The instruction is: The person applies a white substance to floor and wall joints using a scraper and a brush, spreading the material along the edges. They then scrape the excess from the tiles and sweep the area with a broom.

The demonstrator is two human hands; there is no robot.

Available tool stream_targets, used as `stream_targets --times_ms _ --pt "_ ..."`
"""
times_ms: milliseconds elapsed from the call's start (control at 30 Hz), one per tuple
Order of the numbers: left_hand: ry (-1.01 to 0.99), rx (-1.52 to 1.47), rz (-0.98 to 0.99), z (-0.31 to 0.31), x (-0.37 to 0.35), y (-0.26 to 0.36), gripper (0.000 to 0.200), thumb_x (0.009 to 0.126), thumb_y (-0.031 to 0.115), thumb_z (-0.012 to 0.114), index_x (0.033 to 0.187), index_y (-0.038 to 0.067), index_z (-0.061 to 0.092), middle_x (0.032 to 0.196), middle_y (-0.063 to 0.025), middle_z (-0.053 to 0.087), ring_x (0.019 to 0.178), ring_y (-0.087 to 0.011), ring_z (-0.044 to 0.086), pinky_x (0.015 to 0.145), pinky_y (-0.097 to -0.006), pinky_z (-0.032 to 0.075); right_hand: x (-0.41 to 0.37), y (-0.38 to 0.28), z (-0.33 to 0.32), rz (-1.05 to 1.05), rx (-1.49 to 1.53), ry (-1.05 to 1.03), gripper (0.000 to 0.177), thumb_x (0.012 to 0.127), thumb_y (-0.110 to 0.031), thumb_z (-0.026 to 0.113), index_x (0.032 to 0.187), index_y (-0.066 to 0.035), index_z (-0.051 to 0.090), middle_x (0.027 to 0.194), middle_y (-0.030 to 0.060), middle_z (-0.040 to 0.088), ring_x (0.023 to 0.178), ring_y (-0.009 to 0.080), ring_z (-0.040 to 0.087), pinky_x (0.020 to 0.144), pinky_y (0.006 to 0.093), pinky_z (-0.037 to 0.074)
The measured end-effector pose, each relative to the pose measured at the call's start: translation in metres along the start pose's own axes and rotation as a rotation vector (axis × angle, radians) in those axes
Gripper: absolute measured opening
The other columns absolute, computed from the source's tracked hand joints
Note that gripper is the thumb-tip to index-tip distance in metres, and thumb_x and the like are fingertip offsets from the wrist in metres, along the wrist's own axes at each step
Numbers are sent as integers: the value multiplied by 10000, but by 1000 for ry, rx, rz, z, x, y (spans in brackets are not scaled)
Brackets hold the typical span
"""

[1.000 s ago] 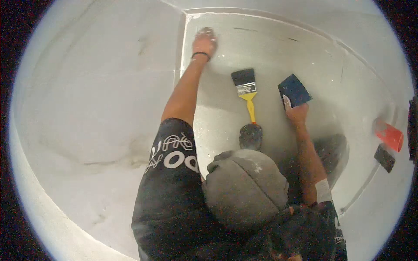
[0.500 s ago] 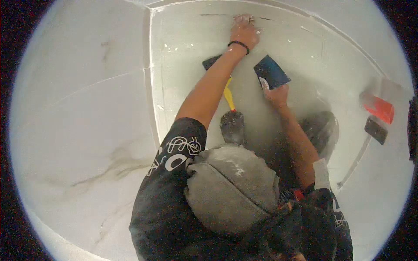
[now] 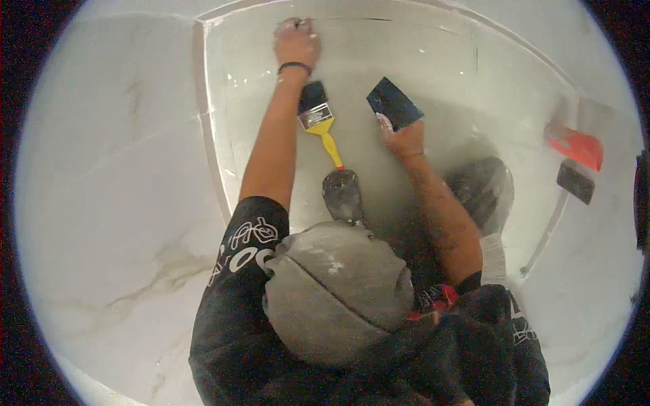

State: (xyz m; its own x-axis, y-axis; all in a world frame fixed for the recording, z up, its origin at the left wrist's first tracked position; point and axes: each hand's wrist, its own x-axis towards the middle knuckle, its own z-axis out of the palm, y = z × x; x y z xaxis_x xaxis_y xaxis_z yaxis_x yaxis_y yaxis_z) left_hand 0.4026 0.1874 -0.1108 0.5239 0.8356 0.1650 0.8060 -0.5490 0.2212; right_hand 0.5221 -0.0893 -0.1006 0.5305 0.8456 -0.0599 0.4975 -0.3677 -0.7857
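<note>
My left hand (image 3: 296,46), with a dark band at its wrist, is at the top of the pale, glossy surface (image 3: 433,74), left of a thin dark line. Its whitened fingers are curled together; what they hold, if anything, is hidden. My right hand (image 3: 406,139) grips a dark blue flat blade (image 3: 395,105) by its lower edge, tilted over the middle of the surface. Between my forearms lies a wide paintbrush (image 3: 316,114) with dark bristles and a yellow handle.
A dark, dusty shoe tip (image 3: 342,195) is just below the brush handle. At the right are a red tool (image 3: 575,147) and a dark block (image 3: 575,181). A marbled panel (image 3: 135,203) borders the left edge. A grey cap (image 3: 335,291) covers the lower middle.
My left hand has moved left across the top of the surface, uncovering more of the brush. The whole view has shifted a little. My right hand still holds the blade.
</note>
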Motion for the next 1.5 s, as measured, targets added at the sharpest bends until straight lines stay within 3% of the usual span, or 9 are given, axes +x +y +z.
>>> stream_targets --times_ms 367,500,700,967,1067,1100,1167,1333,1500 --pt "-49 -81 408 33 2 131 482 789 409 488 1183 132 496 1248 -147 443 1178 -346 381 974 -468 333 -1 16 7 -111 -65 41 265 696 -164 696 919 -32 640 836 111 664 734 254 647 666 326 489" --pt "-103 -84 286 22 -5 118 433 822 388 462 1189 162 504 1244 -106 458 1186 -310 382 991 -455 315 2 18 13 -118 6 123 328 685 -378 688 627 -65 608 564 101 596 510 321 590 525 396 471" --pt "48 91 250 25 -2 37 430 834 416 454 1201 198 505 1277 -46 454 1163 -268 427 966 -436 341 7 15 13 -183 46 154 325 673 -362 697 638 -51 609 559 105 594 513 335 588 521 398 481" --pt "-295 82 -217 -39 -17 1 441 764 417 545 1109 145 585 1134 -136 555 1069 -289 504 938 -401 370 -1 20 12 -108 -54 89 314 683 -335 700 787 -48 628 684 131 636 577 317 615 562 385 500" --pt "-259 -365 187 -13 -58 28 349 747 278 565 1049 114 622 1131 -106 570 1040 -296 530 918 -386 396 7 6 2 -113 81 80 348 683 -328 712 839 -31 619 723 130 645 595 296 625 581 375 502" --pt "-331 -273 428 -19 -69 42 481 748 322 605 1149 62 549 1201 -131 521 1114 -283 485 961 -374 365 5 2 -1 -85 110 71 373 679 -331 721 858 -22 614 736 118 650 608 277 630 598 367 504" --pt "-546 -894 -235 -63 -92 96 697 715 398 665 1247 14 430 1253 -185 461 1182 -291 424 1003 -362 320 18 -8 -17 69 293 -95 393 665 -322 735 883 -19 611 750 100 651 639 250 628 624 355 501" --pt "-147 -643 28 -65 -124 95 944 611 455 746 1290 -43 320 1307 -227 388 1214 -322 388 1013 -353 312 32 -41 -38 95 485 -495 437 625 -298 764 926 -23 608 796 60 645 704 183 606 667 330 489" --pt "-351 -663 -101 -117 -123 40 374 603 323 780 740 23 603 692 -102 593 652 -213 566 653 -329 455 34 -69 -23 98 321 -705 392 644 -277 746 899 -9 617 823 74 645 646 178 585 638 325 480"
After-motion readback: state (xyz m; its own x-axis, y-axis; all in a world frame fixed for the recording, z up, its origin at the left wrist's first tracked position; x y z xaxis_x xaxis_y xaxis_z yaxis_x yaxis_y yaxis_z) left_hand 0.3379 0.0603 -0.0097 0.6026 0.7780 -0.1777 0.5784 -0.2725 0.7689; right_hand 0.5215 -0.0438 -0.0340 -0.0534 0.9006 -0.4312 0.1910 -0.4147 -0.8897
